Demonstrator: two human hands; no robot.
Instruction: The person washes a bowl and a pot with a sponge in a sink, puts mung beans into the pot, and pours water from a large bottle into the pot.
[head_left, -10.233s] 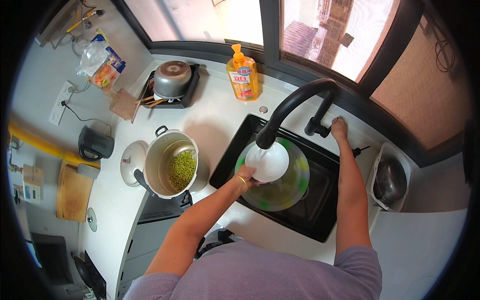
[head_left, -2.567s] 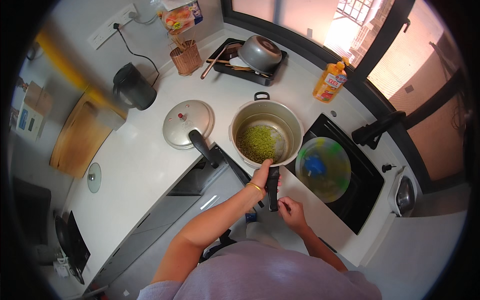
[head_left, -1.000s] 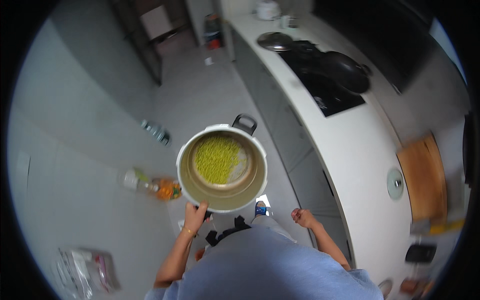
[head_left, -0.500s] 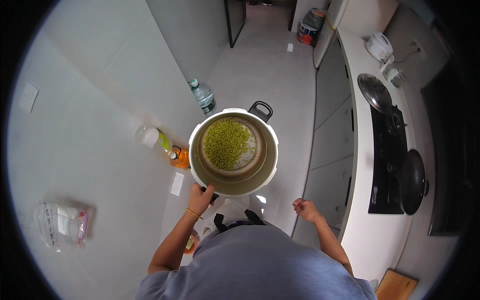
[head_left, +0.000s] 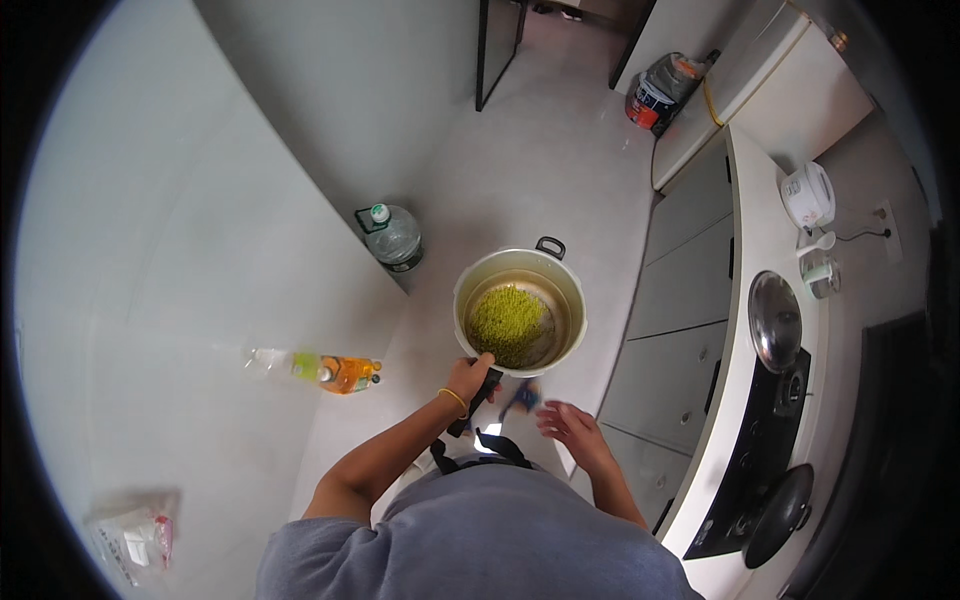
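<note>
In front of me hangs a round metal pot (head_left: 470, 290) with a pale rim, held above the floor. Small green beans (head_left: 508, 325) cover the left part of its bottom, and bare metal shows on the right. My left hand (head_left: 470, 378) is closed round the pot's long black handle (head_left: 484, 402) on the near side. A small black loop handle (head_left: 550, 247) sticks out at the far rim. My right hand (head_left: 572, 432) is beside the pot at the lower right, touching nothing, its fingers apart and slightly bent.
On the right runs a white counter (head_left: 722, 430) with a black gas stove (head_left: 745, 470), a metal lid (head_left: 775, 320), a dark pan (head_left: 782, 515) and a white rice cooker (head_left: 808, 195). A large water bottle (head_left: 392, 238) and an orange oil bottle (head_left: 350, 374) stand left. A bucket (head_left: 650, 105) is far off.
The pot has moved away from me and to the right in view, with my left arm reaching further. My right hand has come in closer to it, its fingers spreading. The whole view has turned.
</note>
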